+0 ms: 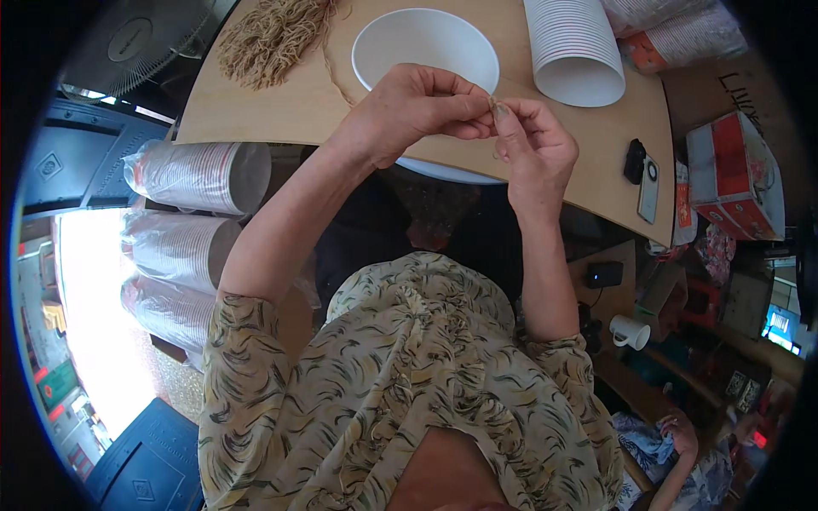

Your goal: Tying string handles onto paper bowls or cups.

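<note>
both hands pinched together on a thin tan string (492, 106), left hand (409, 111) and right hand (532, 145) fingertips touching, just above the white bowl (426, 47) at the counter's (281, 111) near edge. string bundle (273, 34) far left corner, white cup stack (573, 47) far right. red-and-white box (733, 175) off the right edge, wrapped cup sleeves (200, 175) below left.

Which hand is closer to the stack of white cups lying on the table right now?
Right. The right hand is just below and left of the white cup stack; the left hand sits farther left, over the white bowl.
</note>
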Tool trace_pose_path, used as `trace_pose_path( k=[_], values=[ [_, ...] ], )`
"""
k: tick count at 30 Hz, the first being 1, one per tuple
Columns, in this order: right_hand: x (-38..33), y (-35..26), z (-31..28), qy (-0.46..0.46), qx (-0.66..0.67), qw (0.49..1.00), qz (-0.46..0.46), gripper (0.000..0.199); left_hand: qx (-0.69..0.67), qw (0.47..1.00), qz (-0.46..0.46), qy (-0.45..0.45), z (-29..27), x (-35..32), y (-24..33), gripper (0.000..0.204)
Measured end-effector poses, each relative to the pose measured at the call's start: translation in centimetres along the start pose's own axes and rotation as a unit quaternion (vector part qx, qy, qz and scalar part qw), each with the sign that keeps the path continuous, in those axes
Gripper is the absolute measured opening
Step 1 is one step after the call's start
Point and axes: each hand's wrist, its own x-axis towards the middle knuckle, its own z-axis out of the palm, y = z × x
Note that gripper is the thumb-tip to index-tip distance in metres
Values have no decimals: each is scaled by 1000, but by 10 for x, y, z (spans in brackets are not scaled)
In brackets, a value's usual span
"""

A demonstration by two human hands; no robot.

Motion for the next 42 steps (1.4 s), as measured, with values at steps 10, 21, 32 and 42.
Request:
trace_pose_path(
  k=[10,21,32,42],
  values=[
    [-6,-1,13,59,67,995,35,12,3,1000,14,0,0,-1,-3,20],
    [-8,0,12,63,88,993,39,10,37,999,4,-9,-1,-1,1,20],
    [-2,-18,3,8,67,996,56,21,60,998,12,-23,2,-6,3,27],
    [-2,-13,-3,-35,-6,999,-1,14,70,997,22,-22,3,-7,5,26]
  ],
)
